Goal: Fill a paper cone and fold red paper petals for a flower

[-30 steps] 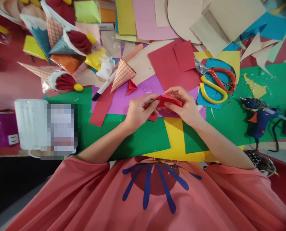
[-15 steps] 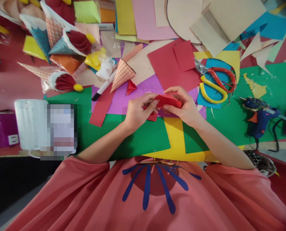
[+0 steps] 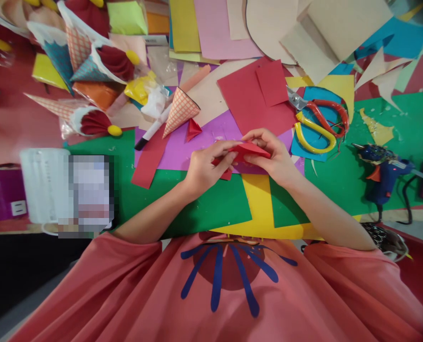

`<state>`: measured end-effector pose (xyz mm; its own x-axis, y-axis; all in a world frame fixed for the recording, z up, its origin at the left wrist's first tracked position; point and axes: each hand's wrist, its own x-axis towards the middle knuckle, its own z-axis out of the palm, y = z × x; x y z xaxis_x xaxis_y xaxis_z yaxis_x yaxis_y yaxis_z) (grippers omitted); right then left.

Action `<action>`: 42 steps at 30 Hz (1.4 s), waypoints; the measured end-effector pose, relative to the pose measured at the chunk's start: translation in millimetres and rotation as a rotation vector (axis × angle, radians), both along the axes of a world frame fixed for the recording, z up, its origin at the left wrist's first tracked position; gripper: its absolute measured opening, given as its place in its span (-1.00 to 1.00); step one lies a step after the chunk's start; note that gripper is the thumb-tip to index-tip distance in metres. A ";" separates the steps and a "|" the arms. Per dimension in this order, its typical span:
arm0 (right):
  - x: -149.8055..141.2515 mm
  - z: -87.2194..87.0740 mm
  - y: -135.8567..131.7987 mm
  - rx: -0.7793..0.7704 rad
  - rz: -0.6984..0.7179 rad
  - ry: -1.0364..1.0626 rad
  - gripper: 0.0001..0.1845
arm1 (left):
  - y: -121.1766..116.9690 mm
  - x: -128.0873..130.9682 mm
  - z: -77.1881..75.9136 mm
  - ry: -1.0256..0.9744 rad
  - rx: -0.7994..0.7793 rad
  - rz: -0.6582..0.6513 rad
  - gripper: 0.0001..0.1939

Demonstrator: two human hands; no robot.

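Between my two hands is a small folded piece of red paper (image 3: 253,149), raised over the purple sheet (image 3: 175,154). My left hand (image 3: 208,164) is closed, pinching the paper's left end between thumb and fingers. At the other end, my right hand (image 3: 270,154) grips it with the thumb in front and the fingers behind. Part of the paper is hidden by the fingers. Beyond my left hand lie a small folded red piece (image 3: 193,129) and a checked paper cone (image 3: 183,110). A red strip (image 3: 146,164) rests to the left.
Red-and-yellow-handled scissors (image 3: 318,118) lie right of my hands, on blue paper. A blue glue gun (image 3: 387,173) is farther right. Red sheets (image 3: 247,95) lie behind my hands. Finished paper cones (image 3: 108,61) crowd the back left, and a phone (image 3: 90,190) is at the left.
The red paper has tilted slightly in my hands, its top face showing more. My left fingers and thumb have shifted a little along its edge. The view has moved slightly.
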<state>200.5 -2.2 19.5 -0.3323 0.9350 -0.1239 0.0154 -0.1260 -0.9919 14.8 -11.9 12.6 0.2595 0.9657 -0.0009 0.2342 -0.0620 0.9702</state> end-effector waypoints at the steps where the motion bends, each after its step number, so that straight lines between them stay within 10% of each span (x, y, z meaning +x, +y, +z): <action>1: 0.0 0.7 -0.1 -0.013 -0.004 0.001 -0.75 | -0.2 -0.1 -0.6 0.012 0.007 -0.002 -0.69; 26: 1.7 0.6 0.4 0.099 -0.136 -0.066 -0.92 | 1.5 -0.8 3.4 -0.197 -0.085 -0.046 -0.67; 34: 3.6 -3.8 1.1 -0.076 -0.104 0.104 -0.87 | 4.8 -1.1 9.1 -0.248 -0.101 -0.010 -0.67; 42: 8.0 3.7 7.8 -0.246 -0.115 0.255 -0.61 | 8.1 -7.0 2.8 -0.078 0.276 0.040 -0.79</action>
